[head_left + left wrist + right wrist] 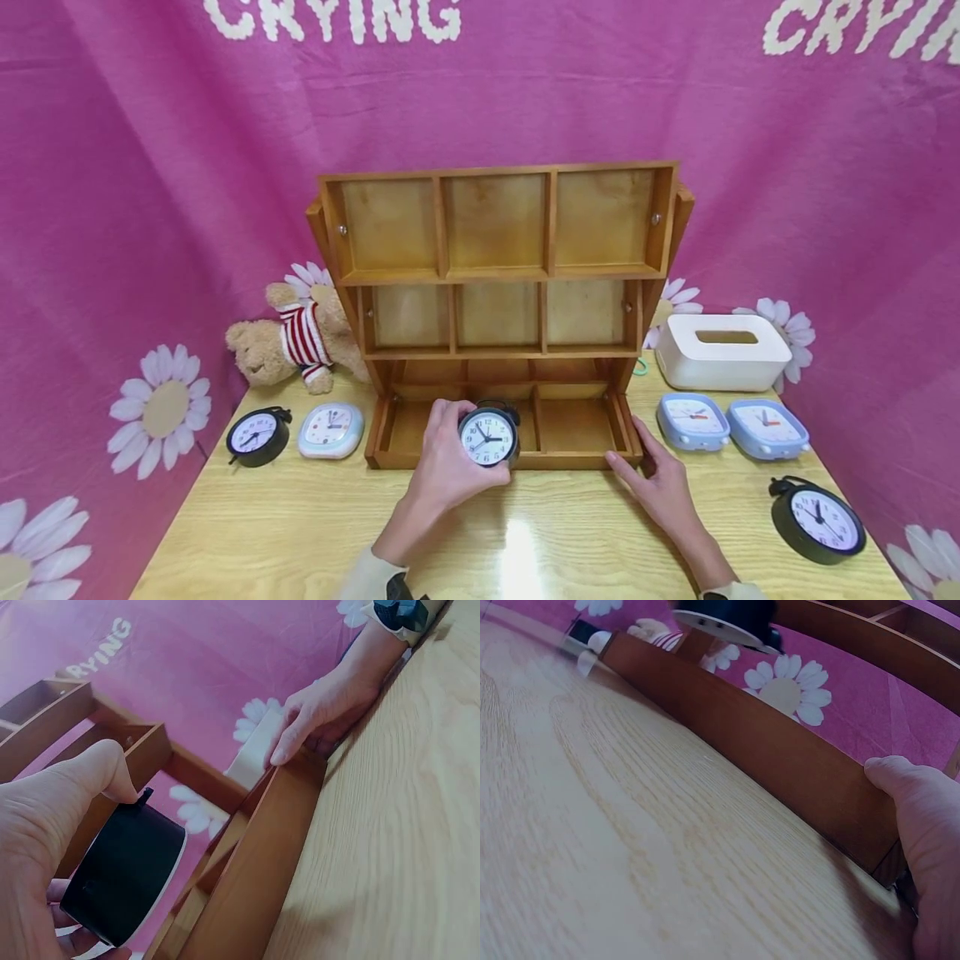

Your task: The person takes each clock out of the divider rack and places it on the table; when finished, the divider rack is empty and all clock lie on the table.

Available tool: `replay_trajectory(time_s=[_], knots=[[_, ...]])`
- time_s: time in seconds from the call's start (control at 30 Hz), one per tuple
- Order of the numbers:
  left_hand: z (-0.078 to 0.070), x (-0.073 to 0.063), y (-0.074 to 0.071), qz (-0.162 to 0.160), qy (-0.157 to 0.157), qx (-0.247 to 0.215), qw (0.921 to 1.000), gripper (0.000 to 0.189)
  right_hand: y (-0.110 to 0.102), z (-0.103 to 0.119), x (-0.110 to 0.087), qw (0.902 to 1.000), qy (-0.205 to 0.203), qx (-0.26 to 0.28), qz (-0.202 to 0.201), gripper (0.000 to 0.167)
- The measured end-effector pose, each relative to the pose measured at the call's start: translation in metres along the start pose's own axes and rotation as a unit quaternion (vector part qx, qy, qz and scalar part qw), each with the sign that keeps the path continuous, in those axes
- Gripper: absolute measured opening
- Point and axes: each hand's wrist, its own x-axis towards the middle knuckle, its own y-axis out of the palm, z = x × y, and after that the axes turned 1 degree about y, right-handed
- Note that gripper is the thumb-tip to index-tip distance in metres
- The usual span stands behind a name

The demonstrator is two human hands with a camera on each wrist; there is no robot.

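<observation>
My left hand grips a round black alarm clock by its rim, its white dial facing up toward the head camera. The clock is over the bottom row of a tiered wooden shelf, in front of its middle compartment. From the left wrist view, the thumb lies on top of the clock's black side and the fingers curl beneath. My right hand holds the shelf's front right corner, its thumb on the front board and the other fingers along the side.
Left of the shelf are a black alarm clock, a white-and-blue clock and a teddy bear on its side. To the right are two blue clocks, a white tissue box and another black alarm clock. Pink cloth hangs behind.
</observation>
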Motion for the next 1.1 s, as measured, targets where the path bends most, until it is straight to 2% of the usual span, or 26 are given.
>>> replay_trajectory(time_s=[0.43,0.6,0.8,0.97,1.1], knots=[[0.037,-0.030,-0.068,-0.083,-0.020,0.045,0.9953,0.079,-0.001,0.001,-0.001,1.0000,0.003,-0.005,-0.001,0.075],[0.053,-0.042,-0.093,-0.126,-0.020,0.079,0.9886,0.077,-0.001,0.001,-0.001,1.0000,-0.002,-0.005,-0.002,0.075],[0.069,-0.062,-0.122,-0.168,-0.037,0.098,0.9802,0.075,0.000,0.004,0.000,1.0000,0.002,-0.007,0.003,0.075],[0.082,-0.078,-0.142,-0.179,-0.073,0.108,0.9751,0.077,0.000,0.006,-0.001,1.0000,0.001,-0.002,-0.003,0.076],[0.092,-0.088,-0.153,-0.164,-0.122,0.112,0.9725,0.078,0.000,0.005,-0.001,1.0000,-0.005,-0.006,-0.004,0.076]])
